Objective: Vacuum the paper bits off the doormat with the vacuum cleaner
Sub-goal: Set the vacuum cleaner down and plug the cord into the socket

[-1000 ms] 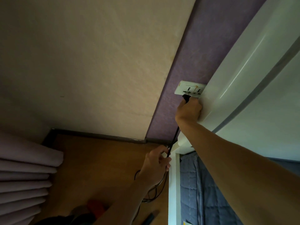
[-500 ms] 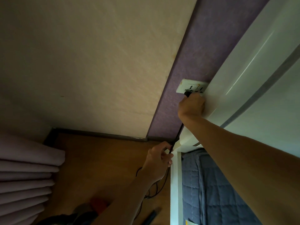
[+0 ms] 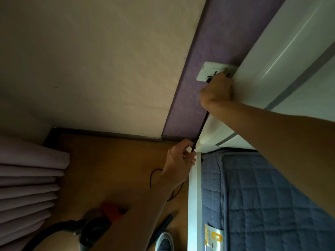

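At the wall socket (image 3: pixel 206 69), the right hand (image 3: pixel 216 93) has pressed closer.

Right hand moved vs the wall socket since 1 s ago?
Yes: right hand closed the gap to the socket and now overlaps its lower edge.

Pretty clearly a bedroom in someone's home. There's a bed (image 3: pixel 262 187) with a blue quilted cover and a white frame. Pleated mauve curtains (image 3: pixel 27 178) hang across the wood floor (image 3: pixel 108 160) from the bed, and a wall socket (image 3: pixel 208 69) sits above the bed's corner. A vacuum cleaner (image 3: pixel 94 230) is on the floor beside it.
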